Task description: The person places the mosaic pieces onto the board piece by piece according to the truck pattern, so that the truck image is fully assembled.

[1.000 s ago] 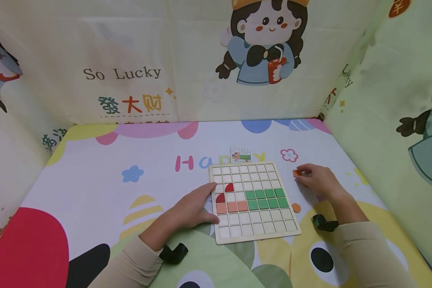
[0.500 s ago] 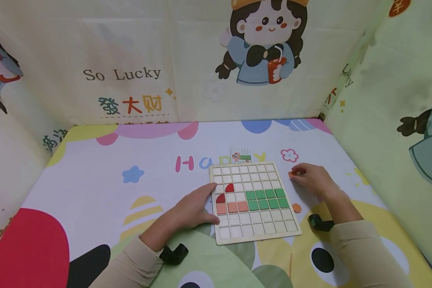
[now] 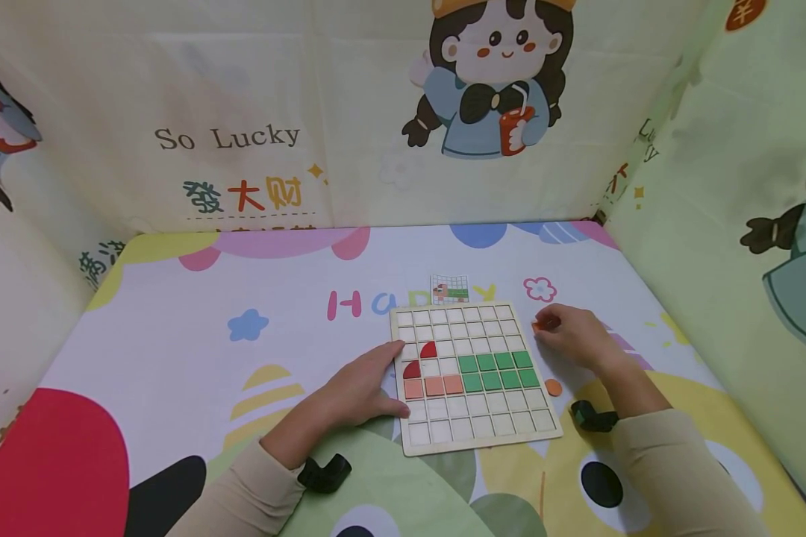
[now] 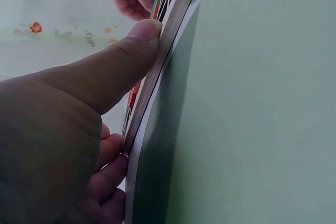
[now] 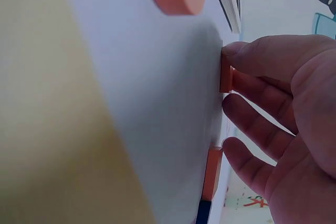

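Thirteen green, pink and red flat tiles occupy the wooden grid board, touched by the spread left hand; right hand pinches unplaced orange block; orange disc lies outside.

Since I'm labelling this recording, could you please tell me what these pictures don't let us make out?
Head view: the printing on the small card is too small to read in detail.
Head view: the right hand hides much of the pinched orange piece.
Right wrist view: the bottom edge cuts off a dark blue piece.
Left wrist view: the left hand hides part of the board.
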Motion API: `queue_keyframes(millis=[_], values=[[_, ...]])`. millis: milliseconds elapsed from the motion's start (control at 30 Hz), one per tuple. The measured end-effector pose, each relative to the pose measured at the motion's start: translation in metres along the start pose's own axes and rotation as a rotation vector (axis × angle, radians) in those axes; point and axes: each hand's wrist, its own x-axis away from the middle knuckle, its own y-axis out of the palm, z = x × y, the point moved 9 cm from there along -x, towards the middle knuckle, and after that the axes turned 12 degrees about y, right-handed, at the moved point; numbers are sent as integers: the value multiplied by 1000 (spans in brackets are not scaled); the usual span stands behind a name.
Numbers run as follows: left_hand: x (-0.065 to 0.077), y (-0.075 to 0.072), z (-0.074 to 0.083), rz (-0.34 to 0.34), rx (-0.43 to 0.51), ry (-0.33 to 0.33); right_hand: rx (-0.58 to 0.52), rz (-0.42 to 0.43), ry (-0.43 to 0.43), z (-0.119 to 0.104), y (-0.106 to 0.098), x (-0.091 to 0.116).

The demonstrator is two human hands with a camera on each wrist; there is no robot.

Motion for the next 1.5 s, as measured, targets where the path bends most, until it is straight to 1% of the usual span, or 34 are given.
queue_keyframes(millis=[267,567,700,967,1167,1267,1400,1500], values=[[0,1,0,-5,1,-2,12,8,-18,-6,-2,3],[0,1,1,-6,-7,5,-3,13,-31,-14,-7,7],[1,0,1,-5,-8,0,-19,12,-45,-23,-9,11],[1,-1,1,-4,-9,-1,-56,20,-122,-46,-8,17],[1,-1,1,1,-13,4,-74,-14,-157,-65,0,24],[0,-2,1,6,-11,10,-81,-33,-191,-77,7,27],[1,-1,0,-1,-5,6,-65,-47,-260,-93,18,31],[0,0,0,-7,-3,1,-49,-60,-295,-104,26,33]])
